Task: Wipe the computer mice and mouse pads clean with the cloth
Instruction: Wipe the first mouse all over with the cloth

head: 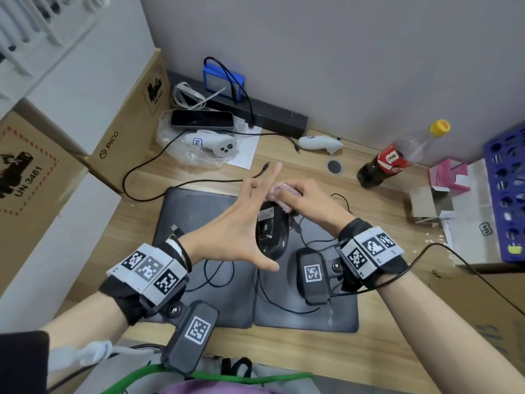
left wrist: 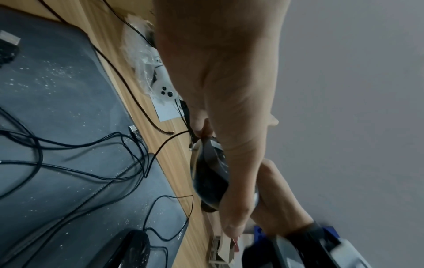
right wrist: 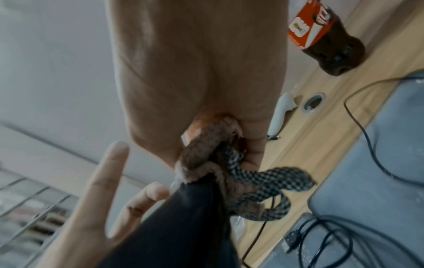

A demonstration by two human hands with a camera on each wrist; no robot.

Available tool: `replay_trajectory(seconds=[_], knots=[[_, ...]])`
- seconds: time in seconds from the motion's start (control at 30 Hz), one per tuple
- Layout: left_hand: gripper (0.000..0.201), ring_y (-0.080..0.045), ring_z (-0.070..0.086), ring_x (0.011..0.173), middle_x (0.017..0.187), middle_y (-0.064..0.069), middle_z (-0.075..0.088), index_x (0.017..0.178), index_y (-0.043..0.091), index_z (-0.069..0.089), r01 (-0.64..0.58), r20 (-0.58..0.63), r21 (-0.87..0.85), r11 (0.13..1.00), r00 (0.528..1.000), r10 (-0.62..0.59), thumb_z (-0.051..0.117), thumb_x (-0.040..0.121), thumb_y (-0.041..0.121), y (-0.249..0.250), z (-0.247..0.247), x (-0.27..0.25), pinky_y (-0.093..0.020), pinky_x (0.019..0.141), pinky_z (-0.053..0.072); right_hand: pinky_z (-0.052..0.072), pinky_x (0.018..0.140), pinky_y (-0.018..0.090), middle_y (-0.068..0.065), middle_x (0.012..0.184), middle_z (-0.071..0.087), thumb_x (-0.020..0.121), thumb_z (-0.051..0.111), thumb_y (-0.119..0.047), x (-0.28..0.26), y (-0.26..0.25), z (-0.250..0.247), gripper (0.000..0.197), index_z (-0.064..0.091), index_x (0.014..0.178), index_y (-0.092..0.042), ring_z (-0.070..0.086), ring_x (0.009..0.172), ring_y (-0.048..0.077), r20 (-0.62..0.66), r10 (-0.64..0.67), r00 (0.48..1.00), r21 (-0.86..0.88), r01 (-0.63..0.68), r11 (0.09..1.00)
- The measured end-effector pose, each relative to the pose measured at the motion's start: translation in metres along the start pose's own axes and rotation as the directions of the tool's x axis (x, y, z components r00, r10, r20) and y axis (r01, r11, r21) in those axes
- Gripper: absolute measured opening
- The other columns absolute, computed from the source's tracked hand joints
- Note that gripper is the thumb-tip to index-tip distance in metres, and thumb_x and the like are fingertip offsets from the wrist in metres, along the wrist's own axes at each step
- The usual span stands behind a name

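Your left hand [head: 241, 223] holds the glossy black computer mouse [head: 271, 233] underside-up, its grip half open: thumb under the tail, some fingers splayed free. Your right hand [head: 309, 203] clamps its grip on the fuzzy pink cloth [head: 279, 191], pressed to the mouse's nose. Below both grips lie two grey fabric mouse pads [head: 196, 211], one reading "Lenovo". Right of them a cola bottle [head: 397, 157] lies on the wooden surface [head: 284, 348].

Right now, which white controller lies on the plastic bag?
The controller just in front of the phone, its buttons showing; the other controller lies on bare desk nearer the cola bottle.
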State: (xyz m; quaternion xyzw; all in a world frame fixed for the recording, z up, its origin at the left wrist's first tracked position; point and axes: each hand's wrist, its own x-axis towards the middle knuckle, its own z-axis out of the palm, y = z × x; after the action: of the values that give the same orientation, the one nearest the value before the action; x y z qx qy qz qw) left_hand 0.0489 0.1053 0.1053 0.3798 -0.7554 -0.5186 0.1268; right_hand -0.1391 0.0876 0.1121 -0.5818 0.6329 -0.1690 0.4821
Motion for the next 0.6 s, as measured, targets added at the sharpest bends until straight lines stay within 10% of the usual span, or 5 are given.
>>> replay_trajectory(seconds=[0.17,0.43,0.6], knots=[[0.152,-0.016,0.041,0.123,0.123,0.002,0.027,0.144,0.058,-0.02,0.054,-0.102,-0.044,0.998,0.993,-0.058,0.097,0.051,0.028,0.002,0.009,0.001,-0.009,0.097,0.037,0.047,0.071,0.03,-0.003,0.083,0.069,0.092,0.058,-0.02,-0.023,0.008,-0.015,0.01,0.068,0.094,-0.02,0.059,0.073,0.012,-0.013,-0.108,0.994,-0.126,0.106,0.986],[0.152,-0.017,0.033,0.136,0.13,0.002,0.028,0.148,0.053,-0.017,-0.017,-0.04,-0.042,0.999,0.999,0.016,0.097,0.051,0.025,0.027,0.034,0.004,-0.029,0.118,0.028,0.044,0.07,0.022,-0.005,0.091,0.068,0.094,0.054,-0.02,-0.03,0.013,-0.019,0.016,0.068,0.101,-0.021,0.06,0.084,0.01,-0.081,-0.092,0.992,-0.079,0.085,0.993],[0.149,0.01,0.038,0.121,0.123,0.01,0.028,0.15,0.05,-0.013,0.036,-0.173,-0.111,0.993,0.983,-0.055,0.097,0.053,0.023,0.021,0.033,0.008,-0.015,0.105,0.033,0.048,0.076,0.025,-0.004,0.096,0.069,0.09,0.06,-0.018,-0.061,0.014,-0.029,0.014,0.07,0.1,-0.018,0.061,0.086,0.012,-0.138,-0.195,0.971,-0.103,0.181,0.978]])
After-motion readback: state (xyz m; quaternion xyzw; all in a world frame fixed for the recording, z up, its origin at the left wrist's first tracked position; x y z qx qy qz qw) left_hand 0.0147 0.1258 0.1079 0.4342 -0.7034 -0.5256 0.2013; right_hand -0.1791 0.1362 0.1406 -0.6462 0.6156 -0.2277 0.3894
